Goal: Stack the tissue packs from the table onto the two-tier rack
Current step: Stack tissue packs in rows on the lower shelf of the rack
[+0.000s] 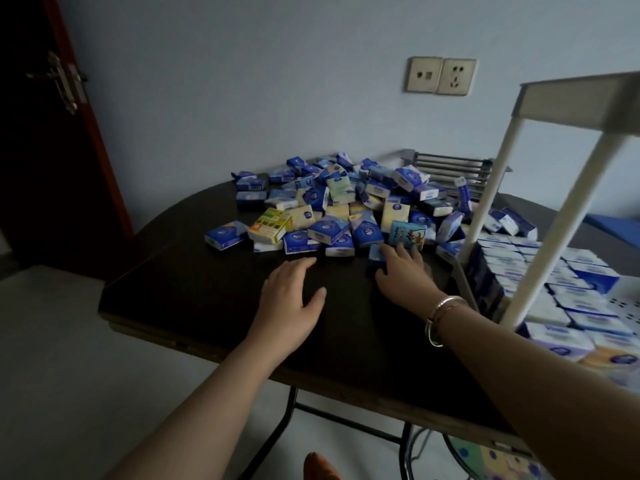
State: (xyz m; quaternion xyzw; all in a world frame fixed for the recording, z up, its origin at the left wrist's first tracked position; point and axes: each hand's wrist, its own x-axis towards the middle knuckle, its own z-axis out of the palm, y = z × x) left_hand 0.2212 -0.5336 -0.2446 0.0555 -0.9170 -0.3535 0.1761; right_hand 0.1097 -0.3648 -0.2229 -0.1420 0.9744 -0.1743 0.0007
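Our right hand [403,268] seems to clamp a blue pack [377,256] at the pile's six o'clock; left hand [294,289] spread flat on the bench [207,306]. Light, squashy; we grip its long sides.

I make out little — the cartoon-printed pack [408,236] just beyond my right hand [403,273] shows "Hello"; other packs' print stays too blurred to read.

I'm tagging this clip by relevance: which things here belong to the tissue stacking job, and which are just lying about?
Part of the job:
- pile of tissue packs on the table
- two-tier rack, lower tier partly filled
- right hand on a blue pack
- left hand, open over the table

Just lying about:
- wall sockets
- door
- slatted frame behind the pile
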